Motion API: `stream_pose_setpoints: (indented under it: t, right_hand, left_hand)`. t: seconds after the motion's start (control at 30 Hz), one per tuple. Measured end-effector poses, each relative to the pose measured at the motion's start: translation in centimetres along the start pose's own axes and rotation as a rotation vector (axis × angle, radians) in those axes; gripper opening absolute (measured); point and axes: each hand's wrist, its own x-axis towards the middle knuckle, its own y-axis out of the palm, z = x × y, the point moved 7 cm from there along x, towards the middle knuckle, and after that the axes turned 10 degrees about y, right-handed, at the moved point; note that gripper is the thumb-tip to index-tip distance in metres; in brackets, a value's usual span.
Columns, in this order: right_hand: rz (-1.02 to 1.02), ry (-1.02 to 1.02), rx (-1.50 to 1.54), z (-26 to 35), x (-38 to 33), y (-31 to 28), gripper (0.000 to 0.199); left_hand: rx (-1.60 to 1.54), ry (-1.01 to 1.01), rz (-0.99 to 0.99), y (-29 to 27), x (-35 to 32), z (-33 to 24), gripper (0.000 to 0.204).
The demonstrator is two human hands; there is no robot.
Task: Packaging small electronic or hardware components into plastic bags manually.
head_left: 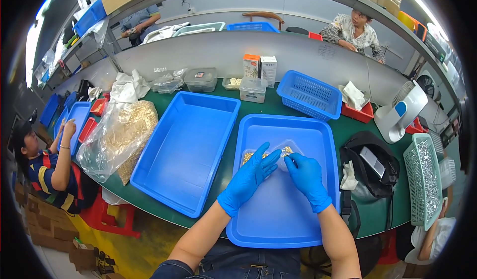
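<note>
Both my hands wear blue gloves and are over a blue tray (278, 229) in front of me. My left hand (248, 179) is open, its fingers stretched toward the right above a small heap of gold-coloured pieces (249, 157). Partly under that hand, more of the heap is hidden. My right hand (305, 177) has its fingers bent together at the near edge of a small clear plastic container (294, 146), which holds gold-coloured bits. Whatever lies between those fingertips is too small to make out.
Left of my tray lies a second blue tray (184, 145), beside a clear bag of gold-coloured pieces (129, 130). Behind stand a blue basket (310, 93) and a clear lidded box (253, 90). On the right are a black bag (370, 155) and a pale green basket (422, 179). Several people sit nearby.
</note>
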Motion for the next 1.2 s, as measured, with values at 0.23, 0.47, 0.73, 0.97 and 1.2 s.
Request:
stream_pose_setpoints:
  t: [0.23, 0.47, 0.73, 0.97, 1.2]
  right_hand:
    - [-0.066, -0.15, 0.074, 1.4, -1.1, -0.2, 0.021]
    - [-0.052, -0.088, -0.011, 0.2, -0.6, -0.1, 0.022]
    - [-0.02, -0.042, -0.048, -1.3, 0.1, -0.4, 0.024]
    - [-0.014, -0.097, 0.035, 0.1, -0.9, -0.4, 0.024]
    - [0.051, -0.101, 0.077, 1.2, -1.4, -0.4, 0.023]
  left_hand:
    - [0.06, -0.023, 0.033, -0.3, 0.0, 1.0, 0.062]
    - [0.068, -0.033, 0.01, -0.1, 0.0, 0.9, 0.067]
    - [0.1, -0.031, 0.037, 0.1, 0.1, 0.4, 0.064]
    - [0.962, 0.159, -0.24, -4.1, -0.2, -2.4, 0.035]
    - [1.992, 0.312, -0.077, -3.0, -0.5, -3.0, 0.017]
